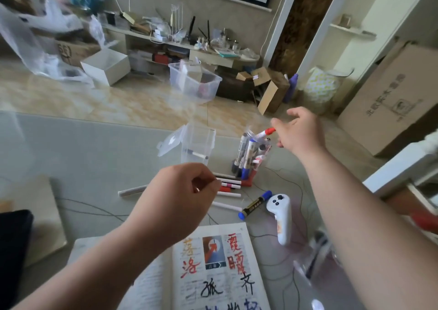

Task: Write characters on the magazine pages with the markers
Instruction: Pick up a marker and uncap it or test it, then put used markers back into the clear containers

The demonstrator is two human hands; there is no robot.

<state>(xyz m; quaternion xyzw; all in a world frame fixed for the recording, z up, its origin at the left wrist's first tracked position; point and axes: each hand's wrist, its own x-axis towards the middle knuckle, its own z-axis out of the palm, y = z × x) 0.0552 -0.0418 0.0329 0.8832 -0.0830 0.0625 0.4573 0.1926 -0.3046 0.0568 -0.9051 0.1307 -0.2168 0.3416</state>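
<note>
The open magazine (214, 283) lies at the bottom centre, its right page covered with red, orange, black and blue handwritten characters. My right hand (301, 131) pinches a red-capped white marker (266, 132) just above a clear bag of upright markers (250, 154). My left hand (180, 198) hovers with its fingers curled over several loose white markers (231, 187) on the grey mat. Its fingertips meet at the end of one of them; whether they hold it is unclear. Beside the magazine's top corner lies a blue-capped black marker (256, 205).
A clear plastic box (199, 143) with its lid flipped open holds one marker. A white handheld controller (280, 217) lies right of the magazine, with thin cables around it. Cardboard boxes, a storage bin (196, 82) and clutter stand on the tiled floor beyond.
</note>
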